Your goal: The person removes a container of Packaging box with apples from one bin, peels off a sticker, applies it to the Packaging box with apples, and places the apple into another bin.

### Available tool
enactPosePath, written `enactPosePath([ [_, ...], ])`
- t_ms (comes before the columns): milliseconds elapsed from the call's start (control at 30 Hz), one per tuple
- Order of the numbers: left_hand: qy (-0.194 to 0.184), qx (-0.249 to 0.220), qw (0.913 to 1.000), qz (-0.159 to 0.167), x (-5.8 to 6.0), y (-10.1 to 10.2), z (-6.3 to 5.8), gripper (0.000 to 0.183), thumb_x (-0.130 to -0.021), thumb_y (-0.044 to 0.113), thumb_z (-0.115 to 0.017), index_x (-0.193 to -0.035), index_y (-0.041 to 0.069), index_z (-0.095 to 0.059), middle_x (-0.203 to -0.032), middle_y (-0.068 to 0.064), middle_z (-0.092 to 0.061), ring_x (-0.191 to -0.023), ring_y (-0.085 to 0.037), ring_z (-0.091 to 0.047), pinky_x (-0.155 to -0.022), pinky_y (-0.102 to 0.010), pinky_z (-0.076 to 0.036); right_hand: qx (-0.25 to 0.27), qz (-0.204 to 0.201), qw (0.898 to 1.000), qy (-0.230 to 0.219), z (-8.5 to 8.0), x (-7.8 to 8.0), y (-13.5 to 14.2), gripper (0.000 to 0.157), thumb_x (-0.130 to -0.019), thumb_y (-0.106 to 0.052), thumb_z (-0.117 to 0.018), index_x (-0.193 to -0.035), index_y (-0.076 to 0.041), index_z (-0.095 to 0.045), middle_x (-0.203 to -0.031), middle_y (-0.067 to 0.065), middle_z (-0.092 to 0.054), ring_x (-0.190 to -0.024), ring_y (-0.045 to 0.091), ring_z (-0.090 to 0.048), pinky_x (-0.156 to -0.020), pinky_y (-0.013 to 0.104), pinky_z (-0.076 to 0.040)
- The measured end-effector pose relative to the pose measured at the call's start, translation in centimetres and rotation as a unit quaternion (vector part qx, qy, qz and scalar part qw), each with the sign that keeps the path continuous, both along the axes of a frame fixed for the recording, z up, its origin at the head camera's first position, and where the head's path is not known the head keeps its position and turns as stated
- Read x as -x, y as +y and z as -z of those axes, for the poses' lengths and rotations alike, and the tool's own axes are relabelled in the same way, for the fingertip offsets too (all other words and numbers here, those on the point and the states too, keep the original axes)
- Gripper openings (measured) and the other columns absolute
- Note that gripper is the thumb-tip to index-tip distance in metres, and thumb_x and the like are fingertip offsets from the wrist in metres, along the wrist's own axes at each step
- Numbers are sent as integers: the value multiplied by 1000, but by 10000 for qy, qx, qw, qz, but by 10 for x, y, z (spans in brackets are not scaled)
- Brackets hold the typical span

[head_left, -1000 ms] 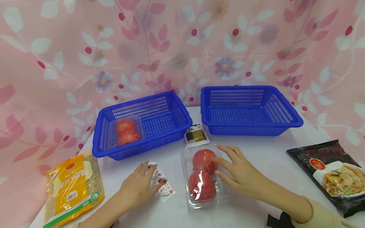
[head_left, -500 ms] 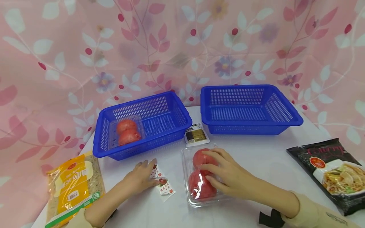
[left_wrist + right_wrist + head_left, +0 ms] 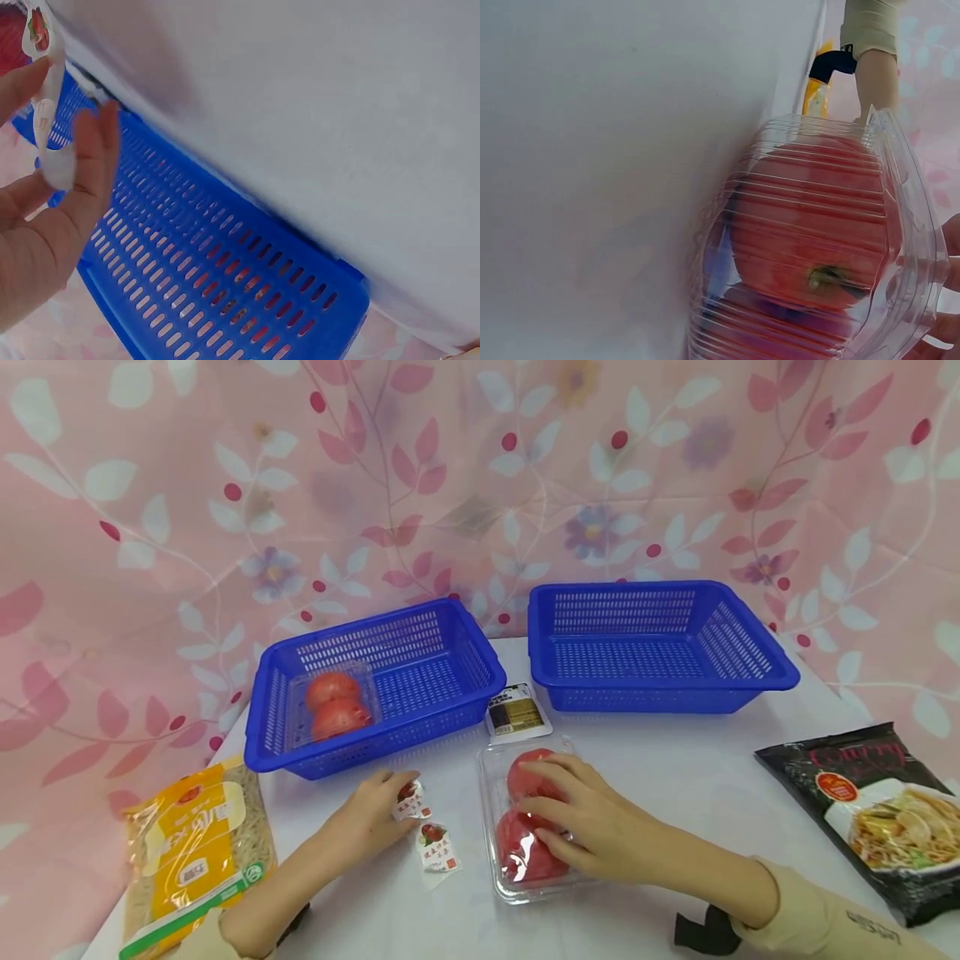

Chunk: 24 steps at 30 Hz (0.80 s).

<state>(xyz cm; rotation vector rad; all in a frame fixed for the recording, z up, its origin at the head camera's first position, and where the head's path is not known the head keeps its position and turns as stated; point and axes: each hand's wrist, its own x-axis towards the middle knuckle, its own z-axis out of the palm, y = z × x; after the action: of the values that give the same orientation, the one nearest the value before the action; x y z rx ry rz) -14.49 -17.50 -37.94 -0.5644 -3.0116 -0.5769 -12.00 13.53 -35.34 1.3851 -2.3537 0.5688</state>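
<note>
My left hand pinches a small white sachet with a red fruit print between thumb and fingers; the left wrist view shows that sachet on edge at the fingertips. Just below it lies a second, similar sachet on the white table. My right hand rests on a clear plastic box with its fingers spread over the lid. Two red tomatoes are inside, partly covered by the fingers. In the right wrist view, fingertips touch the lid's edge and a tomato shows through the ribbed wall.
A blue basket at back left holds another box of tomatoes. A second blue basket stands at back right. Between them lies a flat white-and-gold packet. A yellow noodle bag is far left, a black curry noodle bag far right.
The left fingers have closed on the upper sachet and drawn it slightly up and away from the lower one. My right hand has moved left, further over the tomato box.
</note>
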Motion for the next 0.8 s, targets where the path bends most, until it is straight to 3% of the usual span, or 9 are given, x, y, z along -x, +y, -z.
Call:
enactPosePath([
  [100, 229, -348, 9991, 62, 2, 2, -5, 56, -68, 15, -80, -118, 5, -59, -99, -6, -58, -87, -19, -56, -74, -34, -50, 110, -112, 9999, 58, -2, 1, -2, 26, -84, -16, -59, -110, -16, -63, -127, 11, -47, -121, 28, -35, -91, 46, -43],
  [367, 376, -1154, 9913, 515, 0, 11, -28, 56, -69, 15, -80, -120, 12, -59, -98, -2, -60, -59, -8, -48, -50, -20, -44, 214, -156, 9996, -91, -9, 1, -8, 23, -87, -19, -57, -110, -16, -62, -128, 9, -46, -122, 25, -35, -87, 41, -47],
  [600, 660, -1539, 9803, 1046, -9, 31, -62, 58, -70, 20, -80, -124, 17, -58, -100, 6, -61, -62, -3, -50, -53, -20, -47, 698, 91, 9959, -574, -25, 0, -16, 33, -83, -17, -65, -116, -18, -60, -131, 1, -46, -120, 17, -39, -83, 34, -49],
  [700, 912, -1744, 9707, 1375, -13, 43, -79, 58, -71, 19, -80, -124, 16, -57, -103, 6, -61, -67, -3, -51, -54, -21, -48, 1091, 47, 9924, -576, -33, 1, -20, 30, -89, -24, -59, -117, -14, -59, -127, 1, -49, -117, 16, -43, -86, 32, -48],
  [800, 960, -2006, 9600, 1703, -18, 54, -92, 59, -72, 18, -79, -126, 16, -55, -104, 6, -61, -75, -4, -52, -56, -21, -49, 1504, -100, 9882, -283, -40, 2, -23, 32, -92, -30, -53, -117, -9, -60, -120, 2, -52, -112, 17, -47, -87, 30, -47],
])
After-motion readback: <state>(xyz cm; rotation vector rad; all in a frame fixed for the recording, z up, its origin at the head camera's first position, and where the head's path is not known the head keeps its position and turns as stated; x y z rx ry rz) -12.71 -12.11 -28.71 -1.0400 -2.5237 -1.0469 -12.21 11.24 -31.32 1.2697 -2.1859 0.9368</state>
